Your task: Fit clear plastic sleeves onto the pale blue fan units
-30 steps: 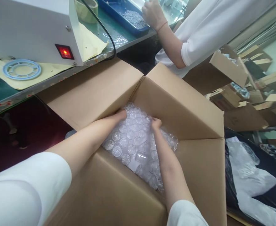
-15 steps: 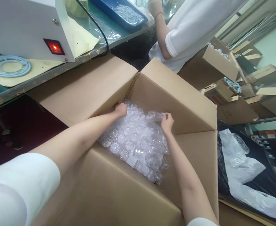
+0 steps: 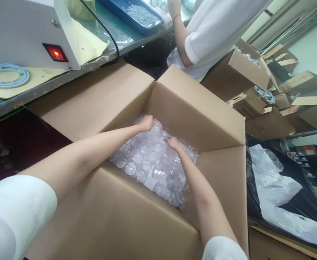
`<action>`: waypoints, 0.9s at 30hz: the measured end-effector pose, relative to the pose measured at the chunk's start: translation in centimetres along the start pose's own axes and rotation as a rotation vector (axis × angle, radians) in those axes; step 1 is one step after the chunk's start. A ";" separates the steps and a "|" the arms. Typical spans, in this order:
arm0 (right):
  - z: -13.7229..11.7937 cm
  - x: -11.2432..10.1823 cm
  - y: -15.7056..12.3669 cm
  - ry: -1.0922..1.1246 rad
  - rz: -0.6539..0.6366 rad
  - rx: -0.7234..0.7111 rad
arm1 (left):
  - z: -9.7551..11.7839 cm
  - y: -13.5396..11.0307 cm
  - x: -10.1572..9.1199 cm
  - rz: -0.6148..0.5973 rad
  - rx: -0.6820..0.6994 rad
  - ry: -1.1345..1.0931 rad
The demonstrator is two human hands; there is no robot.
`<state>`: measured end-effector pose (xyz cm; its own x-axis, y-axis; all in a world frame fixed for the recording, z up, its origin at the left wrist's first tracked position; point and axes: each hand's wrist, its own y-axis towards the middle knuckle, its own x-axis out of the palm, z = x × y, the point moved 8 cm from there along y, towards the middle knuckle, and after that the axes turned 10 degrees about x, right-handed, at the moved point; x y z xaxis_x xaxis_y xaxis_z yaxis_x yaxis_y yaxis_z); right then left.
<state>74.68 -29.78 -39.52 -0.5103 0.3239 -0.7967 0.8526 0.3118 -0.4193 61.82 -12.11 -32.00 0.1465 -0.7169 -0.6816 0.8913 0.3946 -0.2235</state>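
Note:
A large open cardboard box [image 3: 202, 112] stands in front of me. Inside it lies a bed of clear round plastic pieces [image 3: 142, 159] with ribbed ends, in and under a clear plastic bag [image 3: 158, 130]. My left hand [image 3: 147, 123] is closed on the bag near the far corner of the box. Close by on the right, my right hand [image 3: 172, 142] pinches the bag's film with its fingertips over the pieces. A few of the pieces lie on their sides toward the near right. Film and glare blur their exact shape.
On the left, a bench carries a white machine [image 3: 25, 32] with a lit red switch, a blue ring [image 3: 7, 76] and a blue tray [image 3: 137, 16]. A co-worker in a white sleeve [image 3: 202, 39] stands beyond. More cartons [image 3: 272, 122] and a black-covered surface [image 3: 283, 202] lie right.
My right hand has moved left across the pieces, carrying film with it. My left hand has shifted slightly right, so both hands are nearer each other. The view has turned a little.

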 end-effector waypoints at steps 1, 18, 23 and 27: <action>-0.1 1.3 0.1 0.001 -0.006 0.004 | -0.2 -0.1 0.1 -0.024 -0.018 -0.007; 3.1 -10.1 -1.1 -0.044 0.382 -0.011 | -1.6 0.2 -0.7 0.042 0.033 0.001; 3.1 -13.5 -2.1 -0.128 0.361 -0.099 | -1.6 -0.3 -1.1 0.036 -0.016 0.000; 1.4 -12.8 -2.5 -0.149 0.294 -0.192 | 0.0 0.1 -3.4 0.149 -0.026 -0.017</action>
<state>79.25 -35.98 -28.90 -0.2131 0.2956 -0.9312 0.9164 0.3909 -0.0857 61.40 -9.64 -29.71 0.2842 -0.6587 -0.6967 0.8478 0.5120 -0.1383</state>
